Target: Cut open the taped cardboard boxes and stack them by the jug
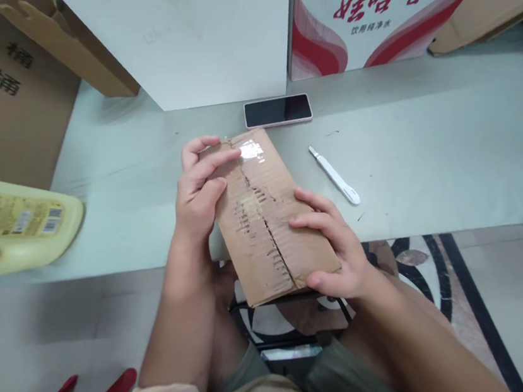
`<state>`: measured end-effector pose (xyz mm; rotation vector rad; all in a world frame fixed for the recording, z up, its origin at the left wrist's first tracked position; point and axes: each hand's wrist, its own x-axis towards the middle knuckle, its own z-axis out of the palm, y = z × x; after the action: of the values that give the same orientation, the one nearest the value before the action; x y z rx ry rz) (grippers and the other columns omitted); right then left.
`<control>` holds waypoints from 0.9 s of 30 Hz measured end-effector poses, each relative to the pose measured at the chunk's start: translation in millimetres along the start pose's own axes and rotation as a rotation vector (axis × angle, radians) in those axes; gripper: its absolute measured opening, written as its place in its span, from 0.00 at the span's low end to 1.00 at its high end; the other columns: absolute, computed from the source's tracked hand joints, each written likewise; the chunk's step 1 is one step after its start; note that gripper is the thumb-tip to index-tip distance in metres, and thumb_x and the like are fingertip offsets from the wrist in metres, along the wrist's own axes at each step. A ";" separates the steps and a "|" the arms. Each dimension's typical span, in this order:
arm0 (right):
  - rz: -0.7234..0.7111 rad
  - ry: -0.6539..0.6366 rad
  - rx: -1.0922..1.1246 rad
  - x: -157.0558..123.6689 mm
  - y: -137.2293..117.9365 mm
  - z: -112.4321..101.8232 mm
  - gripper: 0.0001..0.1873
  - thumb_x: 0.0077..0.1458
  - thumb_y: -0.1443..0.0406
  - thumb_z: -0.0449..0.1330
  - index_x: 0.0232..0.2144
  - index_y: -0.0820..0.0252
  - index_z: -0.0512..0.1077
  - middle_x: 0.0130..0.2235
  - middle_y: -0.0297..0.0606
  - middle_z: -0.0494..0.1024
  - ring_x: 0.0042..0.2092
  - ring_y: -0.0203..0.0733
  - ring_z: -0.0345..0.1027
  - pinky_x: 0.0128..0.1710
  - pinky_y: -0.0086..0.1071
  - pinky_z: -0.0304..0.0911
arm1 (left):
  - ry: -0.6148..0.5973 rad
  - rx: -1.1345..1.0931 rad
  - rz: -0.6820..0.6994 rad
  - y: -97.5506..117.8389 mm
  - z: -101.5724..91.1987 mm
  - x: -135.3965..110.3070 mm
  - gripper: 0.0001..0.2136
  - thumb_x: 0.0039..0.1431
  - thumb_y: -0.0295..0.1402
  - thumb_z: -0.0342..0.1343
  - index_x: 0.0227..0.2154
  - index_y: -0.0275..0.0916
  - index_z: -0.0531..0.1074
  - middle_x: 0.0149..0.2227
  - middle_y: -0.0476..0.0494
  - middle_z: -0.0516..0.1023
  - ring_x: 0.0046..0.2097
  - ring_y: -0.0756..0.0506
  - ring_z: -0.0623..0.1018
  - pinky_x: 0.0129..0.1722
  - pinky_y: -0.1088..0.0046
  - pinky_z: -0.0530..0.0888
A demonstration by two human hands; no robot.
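Steadying, apparently, taped cardboard box (278, 214) over near edge of worktop (124, 230): left grip (199, 191) is clasping its left side, right grip (331, 246) its right; next move is seemingly calling for one freed hand.

Both hands were set apart in a holding grip, palms turned toward each other. The left hand (197, 197) stood atop a nearly upright left forearm (182, 320), its index finger (220, 162) extended inward above a bent left thumb (213, 191). The right forearm (437, 357) slanted up from the lower right, and the right hand (343, 250) had its right fingers (319, 220) slightly spread, with the right thumb (327, 283) lower.
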<state>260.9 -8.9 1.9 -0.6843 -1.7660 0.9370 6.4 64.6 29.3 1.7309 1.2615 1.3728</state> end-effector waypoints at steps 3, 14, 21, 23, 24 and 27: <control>0.006 0.015 0.030 -0.7 0.4 1.9 0.30 0.57 0.44 0.64 0.58 0.47 0.71 0.68 0.46 0.65 0.68 0.59 0.62 0.67 0.56 0.61 | 0.028 -0.018 -0.027 0.5 2.1 -2.6 0.14 0.52 0.39 0.60 0.42 0.48 0.83 0.57 0.41 0.69 0.64 0.33 0.68 0.71 0.52 0.64; 0.092 0.048 0.054 -1.8 -1.5 5.8 0.29 0.57 0.40 0.60 0.54 0.45 0.73 0.70 0.41 0.61 0.70 0.61 0.59 0.71 0.61 0.54 | 0.063 0.011 -0.025 5.1 2.3 -9.1 0.13 0.50 0.37 0.60 0.39 0.48 0.83 0.55 0.42 0.71 0.64 0.33 0.68 0.69 0.51 0.66; 0.076 0.007 0.046 -0.8 -1.2 0.9 0.29 0.55 0.44 0.65 0.55 0.45 0.73 0.71 0.41 0.62 0.71 0.61 0.57 0.70 0.59 0.56 | 0.096 0.010 -0.009 7.8 7.4 -8.7 0.13 0.52 0.38 0.61 0.41 0.49 0.82 0.53 0.41 0.70 0.62 0.35 0.70 0.70 0.50 0.64; 0.098 0.005 0.058 -1.0 -2.9 0.3 0.27 0.56 0.46 0.66 0.55 0.45 0.73 0.71 0.41 0.62 0.72 0.60 0.57 0.70 0.58 0.57 | 0.108 -0.012 -0.008 6.9 7.9 -9.3 0.12 0.53 0.40 0.61 0.41 0.49 0.82 0.53 0.41 0.69 0.62 0.34 0.69 0.70 0.49 0.63; 0.114 0.003 0.057 -1.2 -3.7 0.1 0.27 0.57 0.46 0.65 0.55 0.45 0.73 0.71 0.41 0.62 0.72 0.60 0.57 0.70 0.59 0.57 | 0.112 -0.021 -0.008 6.6 7.9 -9.5 0.12 0.53 0.41 0.61 0.41 0.49 0.82 0.53 0.41 0.69 0.62 0.34 0.69 0.70 0.49 0.63; 0.142 -0.011 0.039 -1.5 -4.4 -1.0 0.28 0.56 0.44 0.64 0.55 0.46 0.73 0.72 0.42 0.61 0.73 0.61 0.54 0.70 0.60 0.55 | 0.111 -0.020 -0.011 6.2 7.4 -9.9 0.13 0.53 0.43 0.61 0.40 0.48 0.83 0.54 0.41 0.68 0.63 0.34 0.68 0.71 0.49 0.63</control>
<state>262.3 -12.2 5.0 -0.7884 -1.7221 1.0697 15.2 54.0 28.7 1.6510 1.3102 1.4879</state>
